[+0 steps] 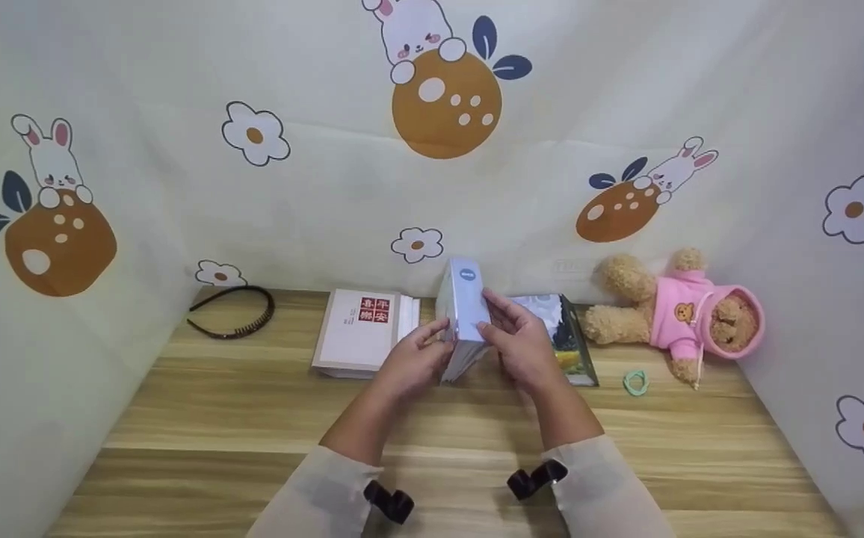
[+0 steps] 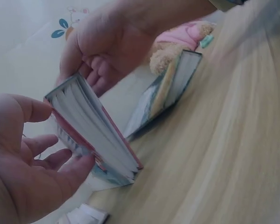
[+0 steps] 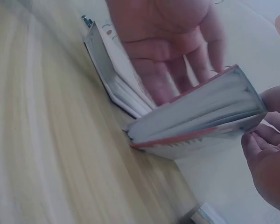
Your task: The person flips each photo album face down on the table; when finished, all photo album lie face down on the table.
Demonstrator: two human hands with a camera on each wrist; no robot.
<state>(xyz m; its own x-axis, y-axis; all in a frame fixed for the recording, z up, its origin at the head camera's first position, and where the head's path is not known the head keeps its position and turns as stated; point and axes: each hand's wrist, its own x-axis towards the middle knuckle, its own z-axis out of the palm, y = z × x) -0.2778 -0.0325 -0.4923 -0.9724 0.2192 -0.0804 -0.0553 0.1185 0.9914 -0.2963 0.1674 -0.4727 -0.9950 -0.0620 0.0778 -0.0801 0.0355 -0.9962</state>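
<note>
Sleeves, hands on book, near red "平安喜樂" label

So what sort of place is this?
Probably a small curtained-off table area, perhaps in a home: a cloth printed with rabbits hangs around a wooden table, where a teddy bear lies.

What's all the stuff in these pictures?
Table: 1, brown, underneath
Printed cloth: count unclear, cream, around table
Headband: 1, black, back left
White book: 1, white, middle left
Held book: 1, pale-blue spine, middle
Picture book: 1, multicoloured, middle right
Teddy: 1, brown in pink, right
Hair tie: 1, green, near teddy
Sleeves: 2, cream, bottom
Gadgets: 2, black, on sleeves
Left hand: 1, bare, touching held book
Right hand: 1, bare, pinching held book
</note>
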